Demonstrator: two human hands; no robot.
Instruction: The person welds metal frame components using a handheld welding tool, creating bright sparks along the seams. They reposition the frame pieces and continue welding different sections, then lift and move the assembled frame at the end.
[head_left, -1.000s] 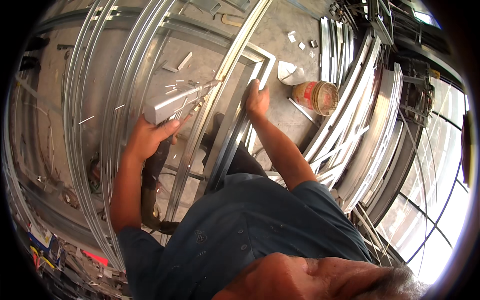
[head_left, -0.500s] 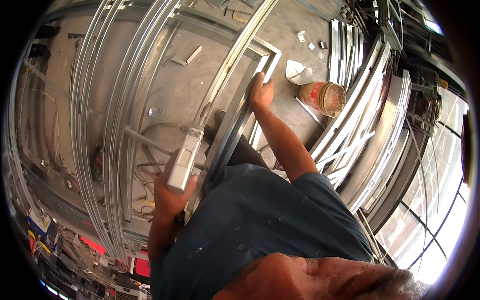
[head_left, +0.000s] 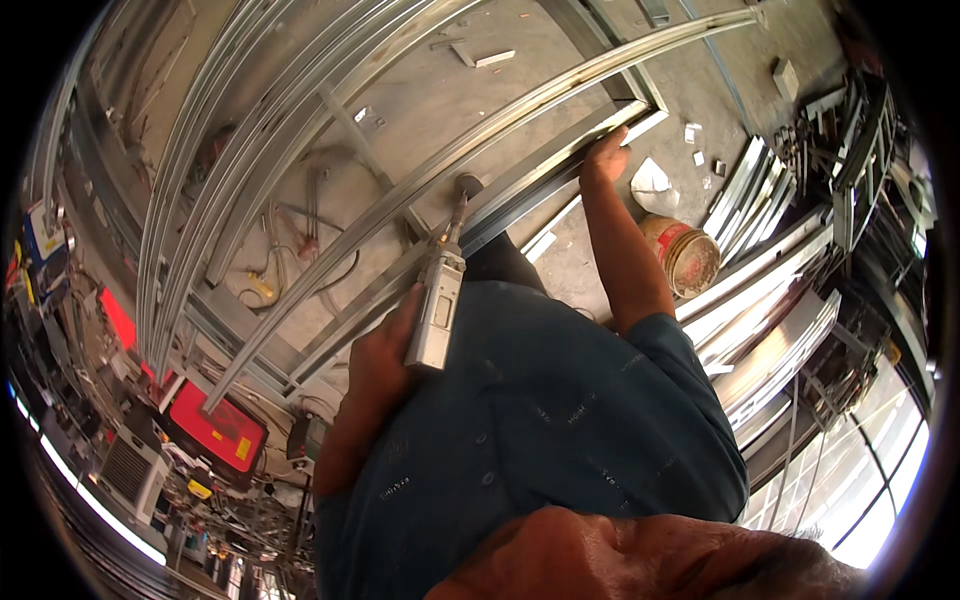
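My left hand point(head_left: 385, 345) grips a grey, slim power grinder point(head_left: 437, 303) close to my chest. Its small disc point(head_left: 466, 185) points up against a long metal frame rail point(head_left: 520, 110). My right hand point(head_left: 604, 155) is stretched out and presses on the frame's far end, near its corner point(head_left: 645, 100). The frame lies across a concrete floor point(head_left: 450, 90), and my blue shirt hides its near part.
A rusty paint bucket point(head_left: 688, 255) and a white bag point(head_left: 652, 180) stand to the right. Stacks of metal profiles point(head_left: 770, 290) lie further right. Red machines point(head_left: 215, 430) and cables sit at the lower left. Small metal offcuts point(head_left: 483, 57) lie on the floor.
My left hand has pulled the grinder back toward my body and turned it so the disc points up at the rail. The view swung; my right hand stays on the frame.
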